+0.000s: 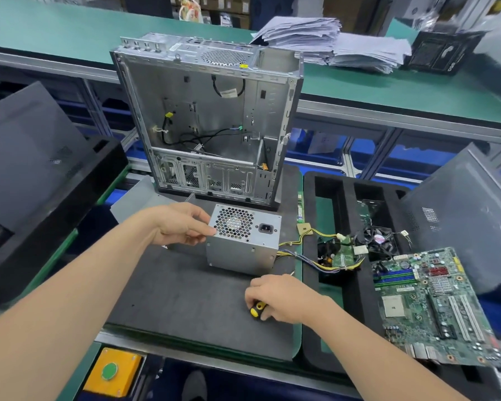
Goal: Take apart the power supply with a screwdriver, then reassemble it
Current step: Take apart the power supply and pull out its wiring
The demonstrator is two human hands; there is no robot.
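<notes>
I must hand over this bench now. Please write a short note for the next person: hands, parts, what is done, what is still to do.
Left hand: holds the power supply by its left edge.
Right hand: grips the screwdriver, low over the mat, not at a screw.
Power supply: stands on the mat before the open case, cables trailing right.
Done: supply is out of the case.
Left: housing looks closed; unscrew, open, reassemble.

screwdriver (256, 309) mostly hidden (handle end shows), paper stack (330, 41) blurred
</notes>
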